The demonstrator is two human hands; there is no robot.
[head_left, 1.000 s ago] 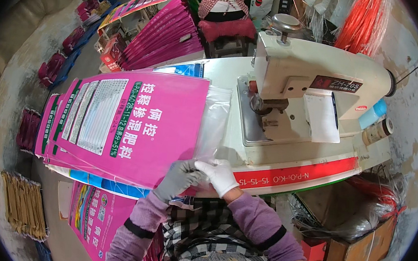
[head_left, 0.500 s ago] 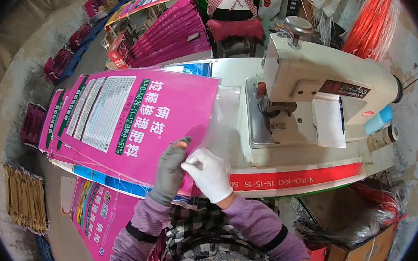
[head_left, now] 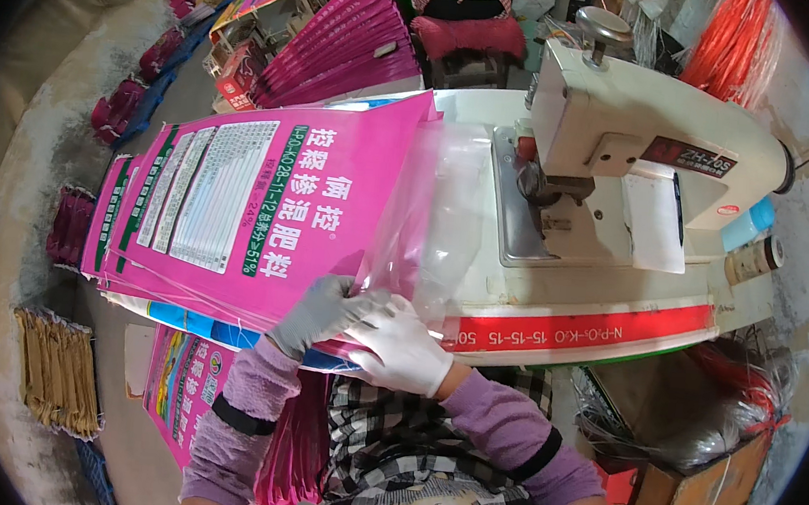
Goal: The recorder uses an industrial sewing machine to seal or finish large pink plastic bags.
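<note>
A pink printed woven bag (head_left: 340, 218) lies flat on top of a stack of similar bags on the table. From its right end sticks out a clear plastic liner (head_left: 442, 208), crumpled near the hands. My left hand (head_left: 314, 317), in a grey glove, is closed on the bag's near right corner. My right hand (head_left: 401, 348), in a white glove, meets it there with fingers closed on the liner's near edge; the fingertips of both hands partly hide each other. Right of the liner stands a cream industrial sewing machine (head_left: 665, 131) with a metal plate under its head.
A red printed strip (head_left: 590, 331) runs along the table's front edge. A thread cone (head_left: 755, 261) stands behind the machine's right end. Pink bags (head_left: 346, 41) are fanned out at the back, near a person on a red-cushioned stool (head_left: 468, 39). A wooden box (head_left: 695, 504) sits lower right.
My left hand has swung down and left, its fingers now pointing right. The bag's far right corner has lifted, and the liner has bunched up near my hands. The view has shifted slightly.
</note>
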